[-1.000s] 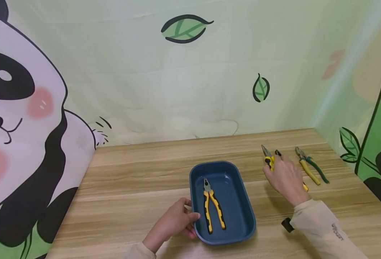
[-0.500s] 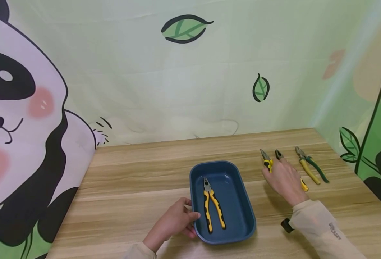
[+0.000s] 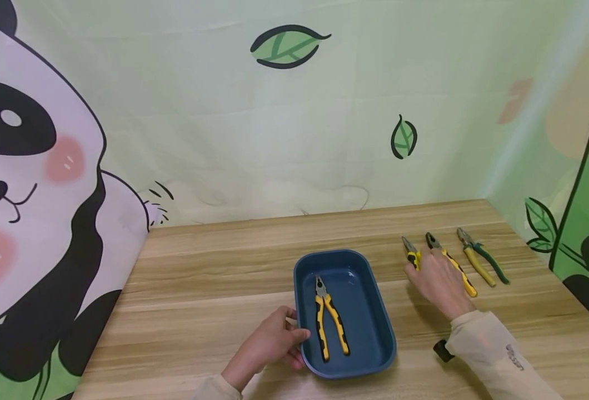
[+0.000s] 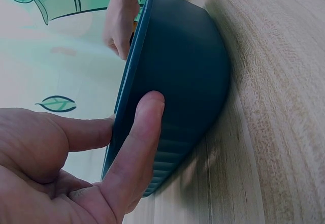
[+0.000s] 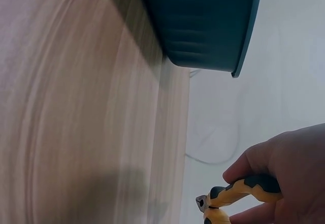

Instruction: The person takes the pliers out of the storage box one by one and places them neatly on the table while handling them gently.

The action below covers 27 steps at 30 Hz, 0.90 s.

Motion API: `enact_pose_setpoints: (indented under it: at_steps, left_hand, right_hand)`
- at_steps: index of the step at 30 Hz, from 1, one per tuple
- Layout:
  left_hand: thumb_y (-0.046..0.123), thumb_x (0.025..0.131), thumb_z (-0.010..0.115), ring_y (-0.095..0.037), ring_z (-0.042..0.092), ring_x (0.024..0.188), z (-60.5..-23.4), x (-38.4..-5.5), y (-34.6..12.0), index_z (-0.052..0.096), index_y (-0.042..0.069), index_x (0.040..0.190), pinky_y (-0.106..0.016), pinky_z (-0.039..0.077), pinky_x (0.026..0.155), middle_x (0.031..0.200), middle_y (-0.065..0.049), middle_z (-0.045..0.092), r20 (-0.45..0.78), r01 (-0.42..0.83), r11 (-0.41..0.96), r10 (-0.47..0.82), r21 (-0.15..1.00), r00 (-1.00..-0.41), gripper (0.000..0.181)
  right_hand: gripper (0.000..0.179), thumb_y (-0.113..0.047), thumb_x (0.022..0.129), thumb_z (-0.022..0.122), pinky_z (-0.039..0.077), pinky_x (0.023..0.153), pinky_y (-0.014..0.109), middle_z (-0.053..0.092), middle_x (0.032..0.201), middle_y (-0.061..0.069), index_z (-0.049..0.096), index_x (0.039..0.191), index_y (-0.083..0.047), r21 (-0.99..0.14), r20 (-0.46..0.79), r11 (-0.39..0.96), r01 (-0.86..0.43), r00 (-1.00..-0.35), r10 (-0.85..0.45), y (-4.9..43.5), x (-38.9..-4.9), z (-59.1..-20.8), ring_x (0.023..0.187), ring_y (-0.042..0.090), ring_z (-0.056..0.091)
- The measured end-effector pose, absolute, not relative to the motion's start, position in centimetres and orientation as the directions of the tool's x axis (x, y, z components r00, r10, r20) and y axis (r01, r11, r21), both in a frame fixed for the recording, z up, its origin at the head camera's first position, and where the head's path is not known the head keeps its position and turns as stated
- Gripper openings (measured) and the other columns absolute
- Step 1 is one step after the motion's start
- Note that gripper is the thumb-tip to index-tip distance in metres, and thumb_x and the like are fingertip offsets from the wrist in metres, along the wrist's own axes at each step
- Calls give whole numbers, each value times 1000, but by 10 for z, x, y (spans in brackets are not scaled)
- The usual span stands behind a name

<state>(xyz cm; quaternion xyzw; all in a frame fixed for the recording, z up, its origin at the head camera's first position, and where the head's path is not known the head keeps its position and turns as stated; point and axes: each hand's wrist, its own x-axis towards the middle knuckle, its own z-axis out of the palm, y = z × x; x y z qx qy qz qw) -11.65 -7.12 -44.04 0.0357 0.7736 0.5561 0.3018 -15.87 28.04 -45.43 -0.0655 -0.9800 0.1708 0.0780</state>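
My left hand [image 3: 274, 340] pinches the left rim of a dark blue plastic tray [image 3: 382, 316], thumb over the edge and fingers against the outer wall [image 4: 183, 56]. Inside the tray lies a pair of combination pliers [image 3: 320, 322] with yellow-and-black handles. To the right of the tray, my right hand [image 3: 439, 278] grips long-nose pliers [image 3: 413, 257], their pointed tip facing away; in the right wrist view thumb and fingers close round the yellow-and-black handles [image 5: 249, 187]. Beyond that hand lies another yellow-and-black pair of pliers [image 3: 457, 266], partly hidden by it.
Farther right lie pliers with one yellow and one green handle [image 3: 482, 264]. All stand on a wood-grain table [image 3: 214, 266]. A pale green cloth backdrop [image 3: 199, 111] with a printed panda and leaves rises behind and on the sides.
My right hand has moved slightly toward me with the long-nose pliers, uncovering more of the yellow-and-black pliers beyond. The left hand and tray have stayed put.
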Motion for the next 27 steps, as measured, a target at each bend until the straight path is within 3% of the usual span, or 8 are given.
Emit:
enact_pose_setpoints:
  at_steps: [6,11,17,27]
  left_hand:
    - [4,100,66,-20,67,57,-440,-116,-71,44,-9,133,-35,64,53,93,-20,64,-428,-279,383,389,880,-815,42]
    - [3,100,66,-20,67,57,-440,-115,-72,43,-10,133,-35,64,53,93,-20,64,-420,-275,374,395,886,-817,42]
    - [3,100,67,-20,67,57,-440,-115,-72,43,-10,132,-35,64,53,93,-21,64,-413,-270,368,397,890,-820,42]
    - [4,100,67,-20,67,58,-439,-115,-72,43,-10,133,-35,64,54,94,-20,63,-415,-269,375,391,887,-821,42]
  right_hand:
    - [53,-22,95,61,51,53,47,57,108,36,54,125,21,-350,87,928,128,-982,168,281,-160,-457,75,36,57]
    - [37,-22,95,62,45,48,39,56,94,27,59,104,14,-358,86,925,131,-981,172,281,-160,-459,68,31,52]
    - [26,-21,94,61,38,43,31,50,81,17,53,78,-1,-362,80,922,139,-981,179,282,-161,-463,61,26,47]
    - [26,-22,94,60,40,46,34,51,83,18,55,79,-1,-363,43,920,146,-984,174,284,-163,-467,65,28,49]
